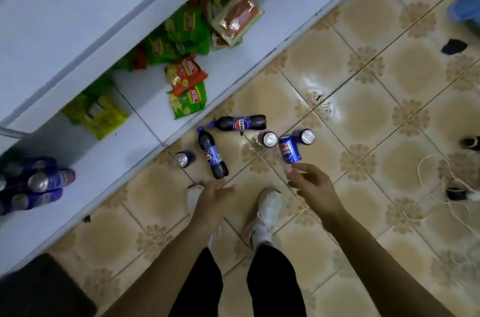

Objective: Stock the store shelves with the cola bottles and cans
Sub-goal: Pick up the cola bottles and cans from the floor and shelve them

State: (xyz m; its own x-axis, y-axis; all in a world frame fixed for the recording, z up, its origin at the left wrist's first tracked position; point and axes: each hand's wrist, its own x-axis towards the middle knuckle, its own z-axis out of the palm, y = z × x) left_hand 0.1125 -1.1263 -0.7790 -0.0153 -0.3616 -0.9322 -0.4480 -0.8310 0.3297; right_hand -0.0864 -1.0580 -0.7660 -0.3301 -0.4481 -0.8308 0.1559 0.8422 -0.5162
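A few shelved cans (39, 183) show a start; two bottles (240, 123) and four loose cans (270, 139) wait on the floor (363, 114). The left hand (213, 196) is open; I cannot tell whether the right hand (310, 181) grips the nearest can (290, 152).

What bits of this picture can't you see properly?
Head view:
- Cans on the shelf: cut by the left edge and blurred, so no count.
- Right hand and blue can: motion blur hides whether the fingers grip it.
- Blue thing: cut by the right edge, can't tell what it is.
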